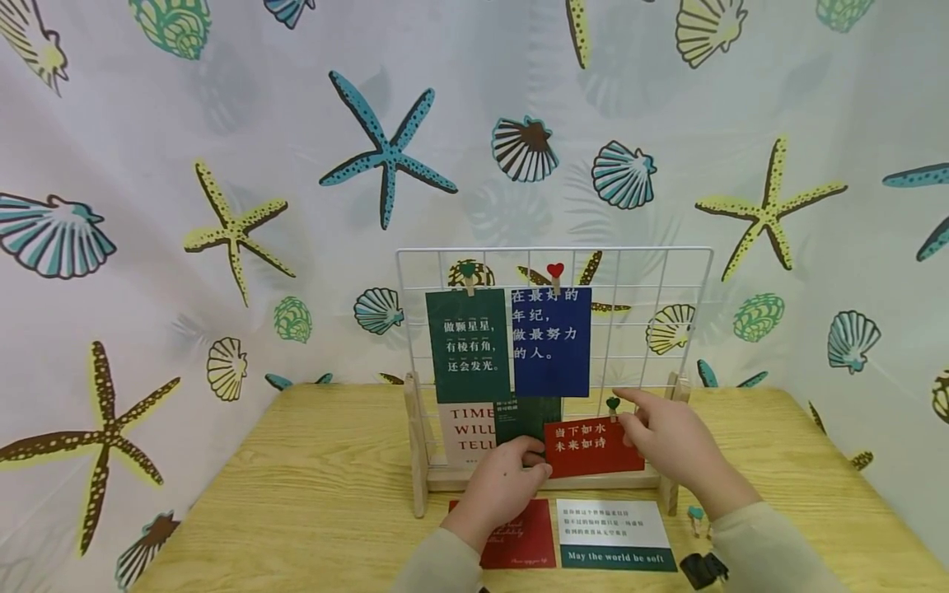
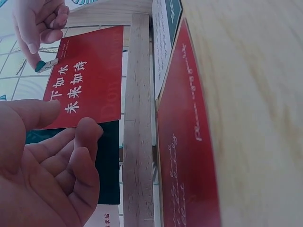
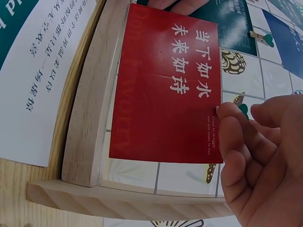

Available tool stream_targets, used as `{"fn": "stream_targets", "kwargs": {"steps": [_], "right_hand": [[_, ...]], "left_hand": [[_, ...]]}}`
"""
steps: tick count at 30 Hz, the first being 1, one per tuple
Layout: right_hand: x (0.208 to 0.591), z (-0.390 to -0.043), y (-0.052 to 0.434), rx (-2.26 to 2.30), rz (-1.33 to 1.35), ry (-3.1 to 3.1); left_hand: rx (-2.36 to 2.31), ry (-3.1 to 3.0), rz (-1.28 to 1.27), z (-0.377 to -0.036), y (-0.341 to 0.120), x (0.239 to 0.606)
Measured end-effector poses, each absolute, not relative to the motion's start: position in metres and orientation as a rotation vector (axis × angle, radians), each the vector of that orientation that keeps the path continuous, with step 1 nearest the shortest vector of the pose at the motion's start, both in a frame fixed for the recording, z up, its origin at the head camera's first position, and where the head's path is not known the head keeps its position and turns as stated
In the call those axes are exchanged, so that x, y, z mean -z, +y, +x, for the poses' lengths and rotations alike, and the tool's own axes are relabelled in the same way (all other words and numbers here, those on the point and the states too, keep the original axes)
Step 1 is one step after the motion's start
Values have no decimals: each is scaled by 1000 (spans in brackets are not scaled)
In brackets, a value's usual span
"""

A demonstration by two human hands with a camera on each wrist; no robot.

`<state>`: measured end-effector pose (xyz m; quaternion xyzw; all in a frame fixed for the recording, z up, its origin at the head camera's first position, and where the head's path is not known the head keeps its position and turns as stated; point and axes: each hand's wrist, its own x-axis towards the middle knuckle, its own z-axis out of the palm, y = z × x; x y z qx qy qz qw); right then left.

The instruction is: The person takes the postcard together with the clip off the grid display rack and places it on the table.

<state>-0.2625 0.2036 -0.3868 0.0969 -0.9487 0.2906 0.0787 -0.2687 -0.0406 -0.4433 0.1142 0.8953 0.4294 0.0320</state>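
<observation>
A red card (image 1: 593, 447) with white writing sits slightly tilted against the lower part of a white wire grid (image 1: 630, 329). My left hand (image 1: 506, 482) is at its left edge, thumb and fingertip holding that edge in the left wrist view. At the card's top edge is a small wooden clothespin (image 2: 49, 65) with a green heart. My right hand (image 1: 670, 436) pinches this clothespin between thumb and index finger; the fingers partly hide it in the right wrist view. Behind the left fingers hangs a dark green card (image 1: 528, 418), overlapping a white card (image 1: 465, 432) lettered in red.
Higher on the grid, clothespins hold a green card (image 1: 469, 346) and a blue card (image 1: 552, 346). On the table before the wooden base (image 3: 90, 99) lie another red card (image 1: 530, 539) and a white-and-green card (image 1: 615, 527). A teal-heart clothespin (image 1: 694, 519) and black clips (image 1: 703, 570) lie at right.
</observation>
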Motion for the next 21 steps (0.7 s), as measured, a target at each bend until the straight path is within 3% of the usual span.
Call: {"fn": "stream_targets", "kwargs": {"steps": [21], "right_hand": [[392, -271, 193, -927, 236, -2830]], "left_hand": [[-1328, 2809, 404, -272, -35, 446]]}}
